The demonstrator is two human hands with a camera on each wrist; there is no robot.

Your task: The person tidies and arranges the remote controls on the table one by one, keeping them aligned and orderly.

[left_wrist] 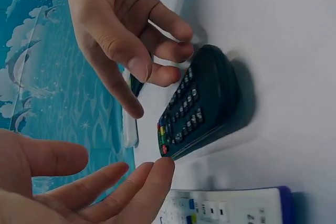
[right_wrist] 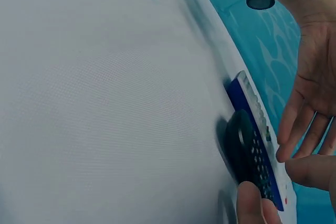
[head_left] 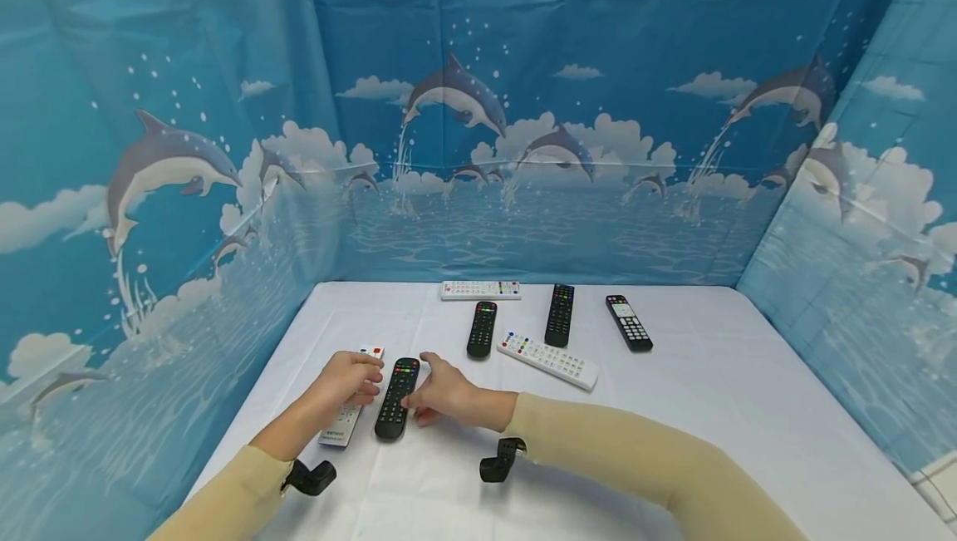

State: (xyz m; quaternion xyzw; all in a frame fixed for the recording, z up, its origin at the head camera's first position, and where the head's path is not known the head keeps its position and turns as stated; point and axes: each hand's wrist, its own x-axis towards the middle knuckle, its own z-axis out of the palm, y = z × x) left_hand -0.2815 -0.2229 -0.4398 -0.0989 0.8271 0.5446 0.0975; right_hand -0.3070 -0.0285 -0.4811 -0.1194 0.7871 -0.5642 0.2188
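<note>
Your right hand [head_left: 447, 394] rests beside the black remote [head_left: 396, 398], fingers loosely curled and touching its edge without gripping. Your left hand [head_left: 345, 382] lies relaxed over the white remote [head_left: 348, 412], just left of the black one on the table [head_left: 718, 408].
</note>
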